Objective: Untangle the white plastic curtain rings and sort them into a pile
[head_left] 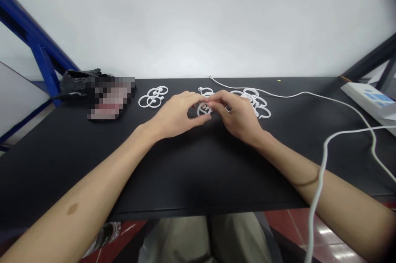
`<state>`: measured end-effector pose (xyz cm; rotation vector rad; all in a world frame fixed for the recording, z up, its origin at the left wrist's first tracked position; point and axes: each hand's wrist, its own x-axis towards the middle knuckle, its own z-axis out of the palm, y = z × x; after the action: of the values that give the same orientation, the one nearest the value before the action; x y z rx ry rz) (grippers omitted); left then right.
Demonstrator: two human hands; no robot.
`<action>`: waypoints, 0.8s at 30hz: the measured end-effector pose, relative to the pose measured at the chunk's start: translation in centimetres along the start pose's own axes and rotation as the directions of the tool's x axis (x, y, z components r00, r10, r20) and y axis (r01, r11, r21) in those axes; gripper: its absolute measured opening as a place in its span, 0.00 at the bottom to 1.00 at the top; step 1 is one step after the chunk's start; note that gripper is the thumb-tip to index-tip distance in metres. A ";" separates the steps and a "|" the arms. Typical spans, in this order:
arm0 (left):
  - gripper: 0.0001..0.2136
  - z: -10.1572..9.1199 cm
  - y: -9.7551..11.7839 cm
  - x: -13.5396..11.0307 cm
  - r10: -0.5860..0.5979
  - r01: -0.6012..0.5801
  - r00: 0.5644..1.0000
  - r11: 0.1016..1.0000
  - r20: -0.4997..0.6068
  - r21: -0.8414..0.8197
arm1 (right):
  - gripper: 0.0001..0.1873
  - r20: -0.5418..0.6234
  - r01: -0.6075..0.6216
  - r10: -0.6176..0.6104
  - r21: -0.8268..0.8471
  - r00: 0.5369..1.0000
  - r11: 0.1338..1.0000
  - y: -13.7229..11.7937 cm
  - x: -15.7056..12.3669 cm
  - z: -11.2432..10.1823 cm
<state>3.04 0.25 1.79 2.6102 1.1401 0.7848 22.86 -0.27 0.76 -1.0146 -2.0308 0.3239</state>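
Observation:
In the middle of the black table, a white ring-shaped plastic part (200,111) with inner spokes sits between my two hands. My left hand (176,114) curves around it, thumb at its near edge and fingertips at its top. My right hand (238,112) pinches thumb and index finger together over the part, at a tiny dark spot whose nature I cannot make out. Just behind my fingertips lies another white ring piece (206,91). Partly hidden by my right hand is a pile of similar white ring pieces (262,111).
Linked white rings (151,101) lie to the left, near a black plastic bag (78,83) and a blurred-out patch. A white cable (278,94) crosses the back and right; another stretch hangs over my right forearm. A white box (371,100) stands at the right edge.

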 end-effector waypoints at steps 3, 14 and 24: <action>0.15 -0.5 -1.1 0.1 -0.113 0.123 0.990 0.984 -0.081 0.131 | 0.11 0.036 0.029 -0.024 -0.129 0.999 0.991 0.6 -0.2 0.2; 0.19 -1.4 -4.0 -0.2 -0.314 0.391 0.914 0.854 -0.257 0.344 | 0.08 0.299 0.158 -0.026 -0.427 0.954 0.890 1.2 -0.2 0.3; 0.13 0.6 -1.7 -0.2 0.004 -0.019 0.994 0.991 0.112 0.130 | 0.07 0.195 0.138 -0.070 -0.359 0.978 0.923 0.6 -0.2 0.3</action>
<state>2.18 1.30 0.54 2.7303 1.1832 0.5765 23.05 0.02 0.12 -1.1291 -2.3586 -0.0340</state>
